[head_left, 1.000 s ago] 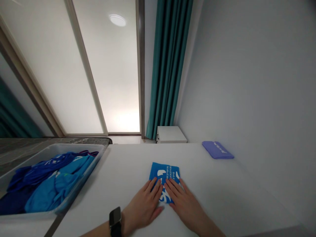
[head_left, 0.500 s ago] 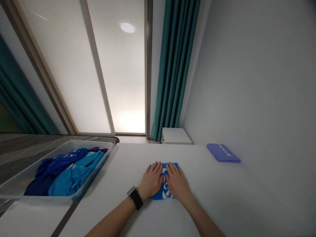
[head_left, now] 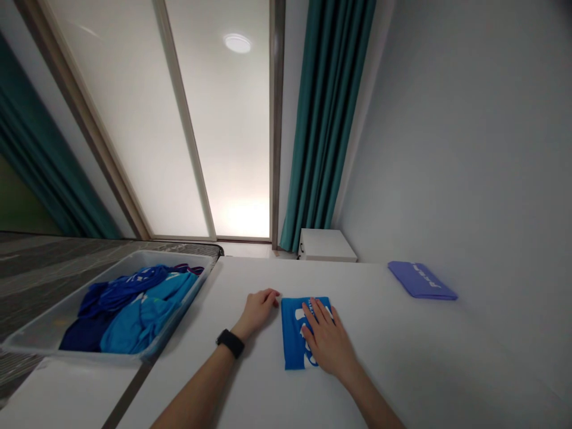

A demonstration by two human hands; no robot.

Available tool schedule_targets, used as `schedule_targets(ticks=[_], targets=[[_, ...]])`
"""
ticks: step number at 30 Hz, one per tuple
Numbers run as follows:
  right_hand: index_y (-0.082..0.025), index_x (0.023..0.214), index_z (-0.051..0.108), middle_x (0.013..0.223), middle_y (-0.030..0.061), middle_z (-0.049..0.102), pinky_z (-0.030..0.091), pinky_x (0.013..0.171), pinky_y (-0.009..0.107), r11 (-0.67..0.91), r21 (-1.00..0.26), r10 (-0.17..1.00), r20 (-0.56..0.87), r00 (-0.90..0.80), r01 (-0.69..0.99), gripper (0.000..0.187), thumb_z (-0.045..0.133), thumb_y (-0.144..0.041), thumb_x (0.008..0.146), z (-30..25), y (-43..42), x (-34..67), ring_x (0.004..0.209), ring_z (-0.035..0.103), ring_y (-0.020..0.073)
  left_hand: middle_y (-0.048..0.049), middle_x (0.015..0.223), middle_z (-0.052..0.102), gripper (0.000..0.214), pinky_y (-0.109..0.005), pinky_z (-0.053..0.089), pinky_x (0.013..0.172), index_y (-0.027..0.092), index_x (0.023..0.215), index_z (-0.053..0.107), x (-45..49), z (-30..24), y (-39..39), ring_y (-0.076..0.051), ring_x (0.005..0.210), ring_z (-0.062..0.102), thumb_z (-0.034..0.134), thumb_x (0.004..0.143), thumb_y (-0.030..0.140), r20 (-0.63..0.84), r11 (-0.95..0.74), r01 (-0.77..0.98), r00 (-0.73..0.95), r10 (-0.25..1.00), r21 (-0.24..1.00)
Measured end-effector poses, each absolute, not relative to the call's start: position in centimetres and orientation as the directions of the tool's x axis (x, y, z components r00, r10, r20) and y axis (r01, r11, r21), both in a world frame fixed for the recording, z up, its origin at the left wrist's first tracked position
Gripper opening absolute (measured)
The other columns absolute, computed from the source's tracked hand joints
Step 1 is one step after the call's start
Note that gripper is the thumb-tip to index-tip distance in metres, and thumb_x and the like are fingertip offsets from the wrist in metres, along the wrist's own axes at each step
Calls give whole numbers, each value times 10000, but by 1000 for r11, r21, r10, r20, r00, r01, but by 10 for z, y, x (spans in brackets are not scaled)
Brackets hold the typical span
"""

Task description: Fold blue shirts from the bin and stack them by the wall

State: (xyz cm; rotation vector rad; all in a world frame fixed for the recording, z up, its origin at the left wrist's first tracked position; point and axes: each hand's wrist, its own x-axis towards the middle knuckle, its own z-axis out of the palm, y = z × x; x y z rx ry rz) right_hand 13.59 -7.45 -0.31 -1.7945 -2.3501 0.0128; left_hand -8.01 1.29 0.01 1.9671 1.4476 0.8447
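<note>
A small folded blue shirt (head_left: pixel 292 333) with white print lies on the white table (head_left: pixel 402 357) in front of me. My right hand (head_left: pixel 324 339) rests flat on its right half, fingers stretched out. My left hand (head_left: pixel 258 308), with a black watch at the wrist, lies on the table just left of the shirt, off the cloth; its fingers are loosely curled and hold nothing.
A clear plastic bin (head_left: pixel 49 325) with several blue garments stands at the left table edge. A folded purple cloth (head_left: pixel 422 280) lies at the far right by the wall. A white box (head_left: pixel 326 244) and teal curtain (head_left: pixel 326 119) stand behind the table.
Both hands were pressing the folded shirt side by side. My left hand has slid off it to the left onto the bare table; the right stays on the shirt.
</note>
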Motion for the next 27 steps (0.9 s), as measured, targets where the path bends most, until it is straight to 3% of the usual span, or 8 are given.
schedule_targets(ticks=[2,5,9,14,19,22,25,27], targets=[[-227,1516,321,1588,69,259,165,1174,530,268,-120,957,145,-250,956,553,276,-439,1006,-4,-72,129,1465,231,253,-46,815,754,440,-337,481,847,183,967,718,-81,0,13,-218,850,681,319,968,368,211,-284,627,191,959,726],[-219,1517,317,1587,78,254,163,1173,542,258,-129,960,150,-238,958,563,287,-444,1002,-4,-66,115,1460,244,261,-108,1037,723,392,-413,460,942,146,1088,679,-82,2,8,-254,1021,631,345,963,309,318,-317,665,124,940,676],[-165,1516,313,1584,72,247,156,1182,522,234,-146,969,111,-219,961,554,259,-359,1000,-2,-55,99,1466,229,241,-115,1316,603,389,-448,411,1058,167,1278,590,-74,1,-9,-248,1231,527,421,941,262,409,-453,691,243,879,562],[-148,1518,308,1587,59,233,228,1168,473,188,-170,982,55,-182,967,563,259,-283,974,-3,-48,97,1463,238,223,-84,1513,435,493,-492,313,1151,219,1438,450,-62,-5,-28,-244,1402,368,444,960,334,280,-534,734,455,845,419],[-160,1529,282,1595,39,221,204,1181,461,171,-242,985,68,-159,955,571,241,-293,975,-11,-47,111,1475,198,206,-67,1582,306,531,-572,241,1166,231,1484,384,-59,-8,-33,-281,1464,246,435,964,328,220,-529,793,481,848,302],[-179,1527,291,1591,28,247,158,1199,446,194,-362,981,62,-184,912,566,221,-323,985,-17,-43,124,1476,191,181,-65,1574,327,513,-558,256,1167,236,1474,402,-62,-11,-27,-278,1468,237,430,971,336,229,-526,772,474,850,357],[-193,1501,361,1579,36,298,144,1208,428,194,-561,981,102,-165,805,567,266,-391,978,-23,-38,140,1467,221,180,-87,1528,410,468,-469,319,1162,214,1429,463,-76,-15,-12,-233,1423,341,383,995,372,293,-512,677,421,859,529],[-185,1467,425,1558,58,350,200,1199,419,155,-712,987,136,-82,685,571,299,-427,965,-27,-33,151,1446,285,192,-104,1452,498,447,-441,354,1145,192,1383,506,-90,-17,0,-212,1355,433,332,1007,359,332,-448,614,300,894,650]])
